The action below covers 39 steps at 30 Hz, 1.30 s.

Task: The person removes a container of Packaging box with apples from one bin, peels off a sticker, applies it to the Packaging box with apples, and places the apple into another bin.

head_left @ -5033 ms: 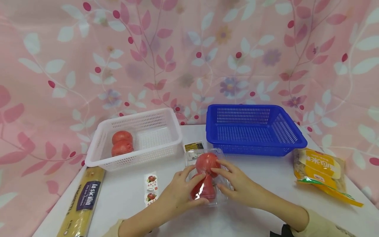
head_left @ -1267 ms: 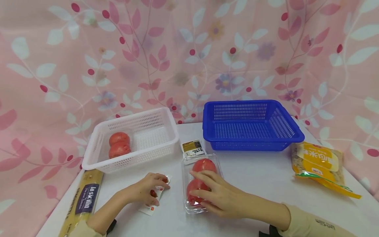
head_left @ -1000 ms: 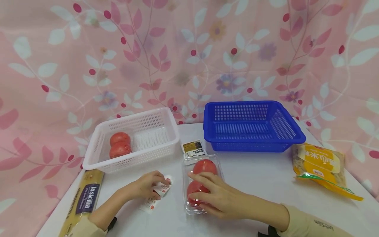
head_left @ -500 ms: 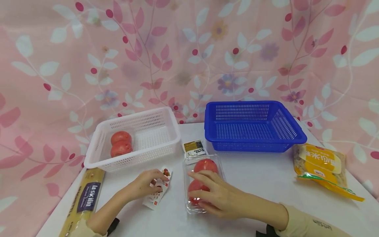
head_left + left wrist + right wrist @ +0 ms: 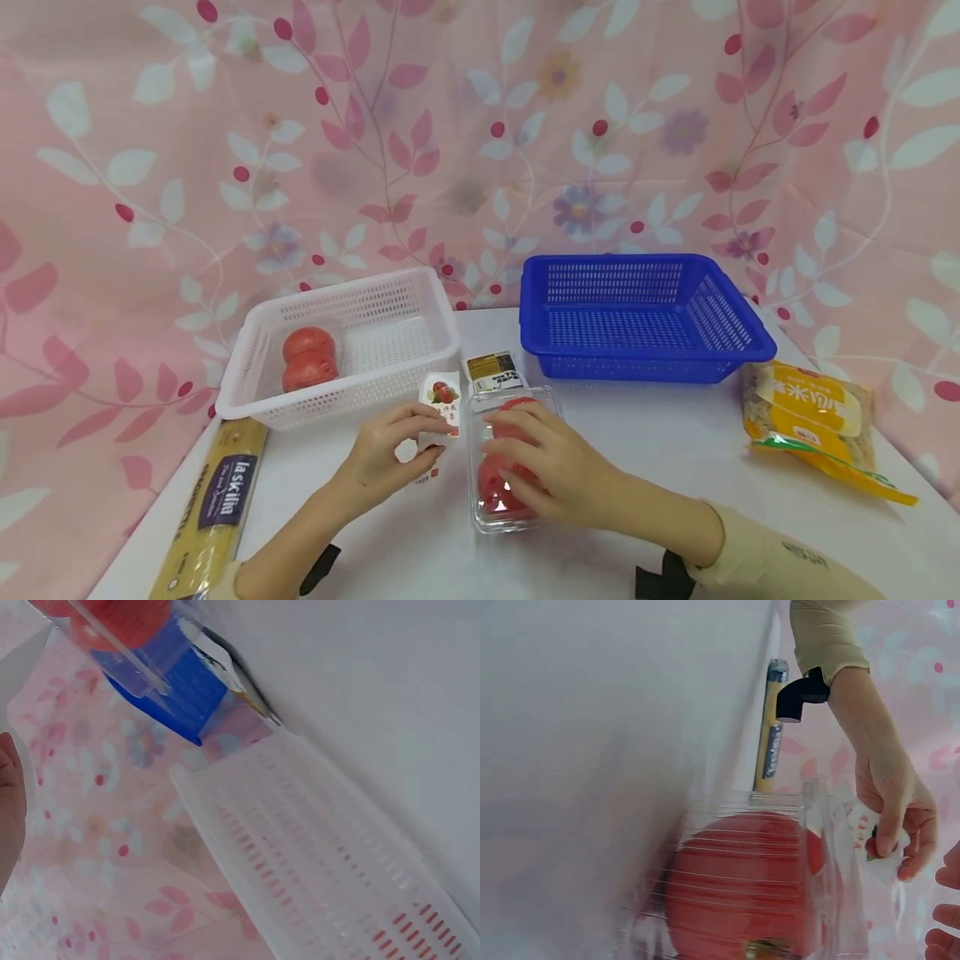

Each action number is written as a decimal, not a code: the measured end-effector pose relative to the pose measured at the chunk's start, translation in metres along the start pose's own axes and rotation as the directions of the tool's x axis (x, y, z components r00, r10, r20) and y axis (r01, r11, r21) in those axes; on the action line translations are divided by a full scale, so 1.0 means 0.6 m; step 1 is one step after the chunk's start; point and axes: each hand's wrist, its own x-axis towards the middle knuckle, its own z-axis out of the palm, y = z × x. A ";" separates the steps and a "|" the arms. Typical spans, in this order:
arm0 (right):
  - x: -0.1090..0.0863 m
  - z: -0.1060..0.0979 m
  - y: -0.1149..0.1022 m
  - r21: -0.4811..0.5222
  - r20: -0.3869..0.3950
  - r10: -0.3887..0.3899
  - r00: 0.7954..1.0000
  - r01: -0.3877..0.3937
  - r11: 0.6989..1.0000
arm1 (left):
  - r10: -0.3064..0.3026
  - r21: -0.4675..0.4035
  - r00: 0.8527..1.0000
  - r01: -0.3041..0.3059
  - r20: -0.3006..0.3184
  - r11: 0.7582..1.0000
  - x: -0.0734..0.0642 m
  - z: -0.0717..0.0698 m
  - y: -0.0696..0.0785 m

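My left hand [image 5: 386,454] pinches a strip of white sachets [image 5: 442,393] printed with red fruit, tilted up off the table beside a clear plastic box [image 5: 512,527]. Two red tomatoes [image 5: 497,493] lie in that box. Across its top rests my right hand [image 5: 558,471], fingers spread and gently bent over the lid. The right wrist view shows a tomato [image 5: 735,892] close up through the plastic, with the sachet strip [image 5: 861,829] between the left thumb and fingers. In the left wrist view, only part of the left hand [image 5: 9,802] shows at the edge.
A white basket [image 5: 397,383] holding two wrapped tomatoes [image 5: 309,360] stands back left. A blue basket [image 5: 645,367] stands back right. A black-and-white packet [image 5: 492,371] lies behind the box. Spaghetti [image 5: 213,508] lies at left, a yellow grain bag [image 5: 813,412] at right.
Both hands were on the tomato box at first. The left hand then went to the sachet strip on the table, and has now lifted it rightward toward the box. The right hand stays on the box.
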 end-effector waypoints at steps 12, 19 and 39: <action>0.019 -0.011 -0.006 0.026 -0.147 -0.021 0.989 0.025 0.999 | 0.157 -0.084 0.988 -0.157 -0.005 0.984 0.036 0.028 0.060; 0.013 -0.012 -0.004 0.068 -0.212 -0.090 0.973 0.107 0.992 | 0.228 -0.107 0.974 -0.226 0.009 0.968 0.038 0.036 0.074; 0.000 -0.015 0.002 0.121 -0.281 -0.252 0.926 0.294 0.948 | 0.479 -0.094 0.878 -0.479 -0.026 0.873 0.042 0.047 0.097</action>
